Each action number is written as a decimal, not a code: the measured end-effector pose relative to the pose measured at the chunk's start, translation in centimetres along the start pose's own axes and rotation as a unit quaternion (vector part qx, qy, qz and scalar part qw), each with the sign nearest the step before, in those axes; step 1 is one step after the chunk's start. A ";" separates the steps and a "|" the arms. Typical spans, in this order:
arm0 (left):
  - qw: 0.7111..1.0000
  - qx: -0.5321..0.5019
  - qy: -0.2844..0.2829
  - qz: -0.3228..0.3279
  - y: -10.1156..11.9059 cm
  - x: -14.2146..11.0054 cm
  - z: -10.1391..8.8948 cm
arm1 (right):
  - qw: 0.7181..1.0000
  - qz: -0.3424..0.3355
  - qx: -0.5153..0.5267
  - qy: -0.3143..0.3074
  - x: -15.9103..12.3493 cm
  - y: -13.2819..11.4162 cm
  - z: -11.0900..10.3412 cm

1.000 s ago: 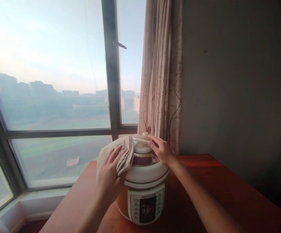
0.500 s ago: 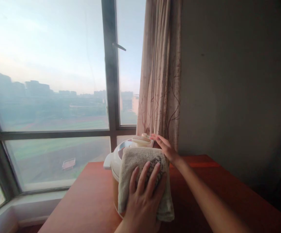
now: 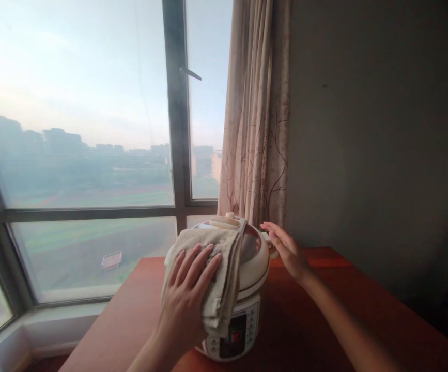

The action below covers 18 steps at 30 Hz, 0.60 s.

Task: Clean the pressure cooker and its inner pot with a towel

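A pressure cooker (image 3: 255, 266) with a pale lid and a front control panel stands on the table. My left hand (image 3: 187, 287) holds a folded beige towel (image 3: 226, 274) against the left front of the lid, fingers laid over the cloth and thumb hidden. The towel covers part of the lid and upper side. At the cooker's right side, my right hand (image 3: 288, 253) is beside the side handle (image 3: 267, 237), fingers stretched out and holding nothing; whether it touches the handle I cannot tell. The lid's top handle (image 3: 225, 222) shows behind the towel.
The cooker rests on a reddish-brown wooden table (image 3: 123, 315). Behind it hang patterned curtains (image 3: 252, 113), next to a large window with a dark frame (image 3: 175, 113). A plain grey wall (image 3: 363, 144) is on the right.
My left hand and the towel have moved left across the cooker, uncovering the right of the lid and the control panel. My right hand has shifted right and slightly down, away from the top handle.
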<state>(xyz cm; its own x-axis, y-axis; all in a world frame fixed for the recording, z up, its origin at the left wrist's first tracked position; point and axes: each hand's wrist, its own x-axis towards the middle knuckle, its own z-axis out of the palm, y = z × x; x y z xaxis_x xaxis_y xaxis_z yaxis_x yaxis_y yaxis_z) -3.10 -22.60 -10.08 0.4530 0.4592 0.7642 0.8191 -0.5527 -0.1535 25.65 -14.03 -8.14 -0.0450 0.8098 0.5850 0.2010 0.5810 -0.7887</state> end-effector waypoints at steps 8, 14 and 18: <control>0.982 -0.130 0.085 -0.111 -1.2 -0.7 1.1 | 0.998 -0.003 -0.035 0.048 -3.6 1.1 -0.8; 0.974 -0.133 0.097 -0.156 2.4 -0.3 1.1 | 0.994 0.012 -0.047 0.095 -9.1 0.1 2.0; 0.974 -0.104 0.109 -0.171 4.7 0.0 1.3 | 0.990 0.001 -0.061 0.130 -13.5 0.1 4.5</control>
<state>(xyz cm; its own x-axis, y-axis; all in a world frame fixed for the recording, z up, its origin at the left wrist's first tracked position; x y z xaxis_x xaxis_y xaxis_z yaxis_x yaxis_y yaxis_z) 1.19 -24.31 -11.59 0.0628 0.4953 0.8665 0.8099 -0.5327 0.2457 21.88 -24.51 -16.97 0.2057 0.7530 0.6251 0.3191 0.5522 -0.7702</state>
